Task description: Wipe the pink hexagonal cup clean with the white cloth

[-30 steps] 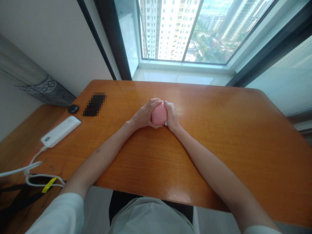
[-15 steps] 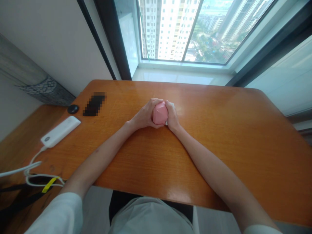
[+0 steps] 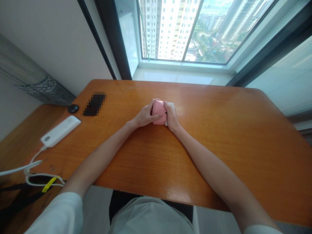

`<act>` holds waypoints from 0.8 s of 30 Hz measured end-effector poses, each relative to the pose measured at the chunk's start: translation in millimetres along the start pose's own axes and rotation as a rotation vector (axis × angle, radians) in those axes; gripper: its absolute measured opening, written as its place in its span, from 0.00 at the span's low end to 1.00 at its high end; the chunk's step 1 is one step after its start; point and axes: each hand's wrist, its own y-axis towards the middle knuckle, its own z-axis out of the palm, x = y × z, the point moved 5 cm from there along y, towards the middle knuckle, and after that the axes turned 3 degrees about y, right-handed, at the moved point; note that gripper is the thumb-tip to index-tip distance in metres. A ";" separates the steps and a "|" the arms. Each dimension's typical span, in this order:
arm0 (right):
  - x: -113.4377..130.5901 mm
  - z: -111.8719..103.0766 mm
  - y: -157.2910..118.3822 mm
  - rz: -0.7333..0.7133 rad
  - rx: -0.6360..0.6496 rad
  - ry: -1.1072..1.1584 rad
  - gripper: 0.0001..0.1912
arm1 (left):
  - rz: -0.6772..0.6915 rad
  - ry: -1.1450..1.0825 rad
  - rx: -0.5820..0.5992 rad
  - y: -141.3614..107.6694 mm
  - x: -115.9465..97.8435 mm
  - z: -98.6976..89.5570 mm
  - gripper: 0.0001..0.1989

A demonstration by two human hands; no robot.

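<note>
Head view: left hand (image 3: 145,113) and right hand (image 3: 172,116) closed around a pink case (image 3: 158,112)
Both half-curled, gripping it on an orange wooden desk (image 3: 219,136), white power bank (image 3: 60,131) at nine o'clock

Bare left hand (image 3: 145,114) and right hand (image 3: 172,116) curled inward, just apart, palms facing.

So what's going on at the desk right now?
One person sits at a wooden desk, both forearms on it, holding a small pink case between the hands. The left hand grips its left side, the right hand its right, with a white piece showing by the right fingers. A white power bank with a cable lies off to the left, untouched.
</note>
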 end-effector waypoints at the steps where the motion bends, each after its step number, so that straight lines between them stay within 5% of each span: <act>1: 2.0 -0.2 -0.7 -0.013 -0.001 -0.013 0.31 | -0.003 -0.019 -0.003 -0.1 0.9 0.6 0.44; 17: 10.5 2.1 -2.3 -0.012 0.011 -0.072 0.29 | 0.054 -0.090 -0.034 -3.6 9.2 8.0 0.51; 24: 10.6 2.6 -1.8 -0.018 0.011 -0.062 0.28 | 0.406 0.076 -0.116 -8.6 6.0 5.1 0.48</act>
